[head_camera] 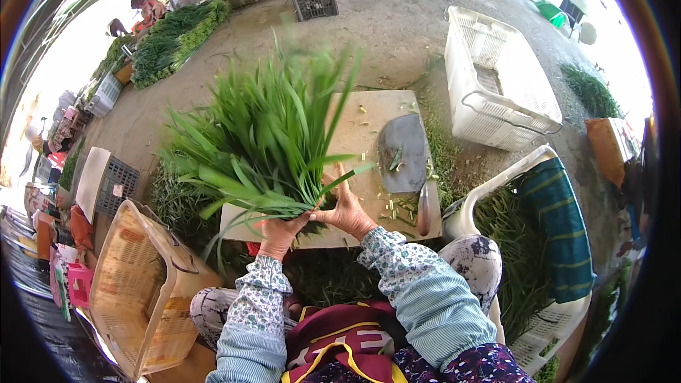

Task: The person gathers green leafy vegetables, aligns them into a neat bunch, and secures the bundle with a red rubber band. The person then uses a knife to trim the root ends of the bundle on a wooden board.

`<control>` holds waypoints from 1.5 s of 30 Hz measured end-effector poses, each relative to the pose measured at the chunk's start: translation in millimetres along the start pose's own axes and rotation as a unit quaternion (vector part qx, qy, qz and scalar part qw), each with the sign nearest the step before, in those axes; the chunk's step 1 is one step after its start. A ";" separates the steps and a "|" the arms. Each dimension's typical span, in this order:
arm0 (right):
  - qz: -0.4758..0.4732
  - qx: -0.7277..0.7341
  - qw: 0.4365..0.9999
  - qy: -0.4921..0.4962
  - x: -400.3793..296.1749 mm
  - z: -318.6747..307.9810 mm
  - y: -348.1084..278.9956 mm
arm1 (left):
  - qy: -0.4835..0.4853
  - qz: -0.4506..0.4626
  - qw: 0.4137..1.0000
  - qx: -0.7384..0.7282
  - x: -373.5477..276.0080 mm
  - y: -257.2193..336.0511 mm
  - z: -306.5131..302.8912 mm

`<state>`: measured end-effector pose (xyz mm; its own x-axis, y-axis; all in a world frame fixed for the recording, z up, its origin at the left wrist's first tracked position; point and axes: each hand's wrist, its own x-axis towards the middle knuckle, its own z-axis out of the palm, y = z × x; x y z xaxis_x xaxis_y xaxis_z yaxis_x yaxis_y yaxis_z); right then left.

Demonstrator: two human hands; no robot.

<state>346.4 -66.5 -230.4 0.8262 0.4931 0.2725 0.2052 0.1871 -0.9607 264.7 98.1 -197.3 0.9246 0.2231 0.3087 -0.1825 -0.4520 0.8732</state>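
Note:
Both my hands hold the base of a large bunch of long green leaves [266, 133], probably garlic chives, over a wooden board [346, 117]. My left hand [282, 231] grips the stems from the left, partly hidden by leaves. My right hand [345, 207] is on the stems from the right, its thumb meeting the left hand and its fingers raised. A reddish band shows at the stems between the hands. On the board's right side lies a cleaver with a broad blade [403, 154] and a wooden handle [423, 213], among cut stem ends.
A white plastic crate [500, 111] stands beyond the board at right. A crate of greens with a teal cloth [556, 229] is at my right, a yellowish crate [143, 287] at my left. Leaf trimmings surround the board. Piled greens [175, 37] and people are farther off.

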 end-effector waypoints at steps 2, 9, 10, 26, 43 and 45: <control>0.025 -0.054 0.998 -0.023 -4.1 -6.7 14.3 | -0.008 0.031 0.998 0.054 -2.1 -14.4 -1.0; -0.064 -0.088 0.992 -0.057 3.5 8.6 34.0 | -0.002 -0.057 0.977 -0.206 -23.0 -61.2 -5.0; -0.020 -0.055 0.996 -0.071 4.2 11.9 24.7 | 0.023 -0.063 0.972 -0.225 -20.9 -49.9 -3.8; 0.175 0.094 0.970 0.141 -19.3 57.0 -7.2 | 0.117 -0.199 0.935 -0.268 5.0 19.7 14.3; 0.035 0.111 0.993 0.031 2.3 25.9 -9.4 | -0.007 0.129 0.982 0.140 -8.6 -91.3 -25.7; 0.072 0.132 0.989 0.010 -3.2 23.3 24.8 | -0.025 0.162 0.963 0.216 -29.2 -151.5 -19.0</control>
<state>336.6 -43.7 -253.8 0.8475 0.5144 0.1307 -0.0566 0.3326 -0.9414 258.9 176.5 -331.4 0.8592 -0.0266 0.5109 -0.3180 -0.8100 0.4927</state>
